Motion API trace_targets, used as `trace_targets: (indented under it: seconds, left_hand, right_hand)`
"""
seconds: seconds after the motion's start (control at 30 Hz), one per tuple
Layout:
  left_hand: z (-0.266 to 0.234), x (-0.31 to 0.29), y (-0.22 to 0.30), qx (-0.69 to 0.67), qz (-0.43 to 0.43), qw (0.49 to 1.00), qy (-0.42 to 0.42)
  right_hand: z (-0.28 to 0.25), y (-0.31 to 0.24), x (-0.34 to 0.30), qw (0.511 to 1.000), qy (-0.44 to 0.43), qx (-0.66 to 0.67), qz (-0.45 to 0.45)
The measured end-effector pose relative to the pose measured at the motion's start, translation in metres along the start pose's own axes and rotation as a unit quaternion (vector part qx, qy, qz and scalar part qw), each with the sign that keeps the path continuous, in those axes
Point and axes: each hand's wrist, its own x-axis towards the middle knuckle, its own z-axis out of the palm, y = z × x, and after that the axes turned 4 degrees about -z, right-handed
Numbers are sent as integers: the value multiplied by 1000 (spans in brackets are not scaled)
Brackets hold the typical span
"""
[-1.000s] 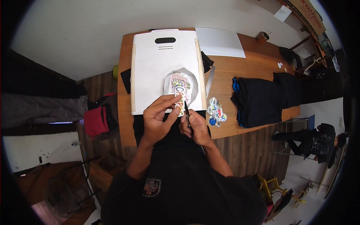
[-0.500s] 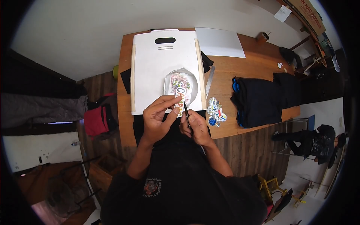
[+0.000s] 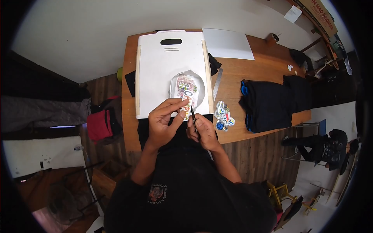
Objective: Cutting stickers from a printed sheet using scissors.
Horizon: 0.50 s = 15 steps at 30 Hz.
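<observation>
Paper-like strip, matt cloth stack, smooth wooden table

Hidden in My Grip, Cropped at the Rim

My left hand covers part of the colourful lettered strip. My right hand hides part of the slim dark tool; I cannot tell its kind. The scraps in the white bowl are too small to tell apart. The lower edge cuts off my black shirt, the upper right rim a cardboard box.
</observation>
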Motion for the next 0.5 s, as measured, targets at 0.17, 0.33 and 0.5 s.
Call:
trace_targets:
  seconds: [0.17, 0.33, 0.5]
  left_hand:
    - [-2, -1, -1, -1, -12, 1000, 6]
    - [-3, -2, -2, -2, -3, 1000, 4]
    - [-4, -3, -2, -1, -7, 1000, 2]
  right_hand:
    - [3, 1, 1, 1000, 3, -2, 1]
    - [3, 1, 1, 1000, 3, 4, -1]
    - [3, 1, 0, 1000, -1, 1, -3]
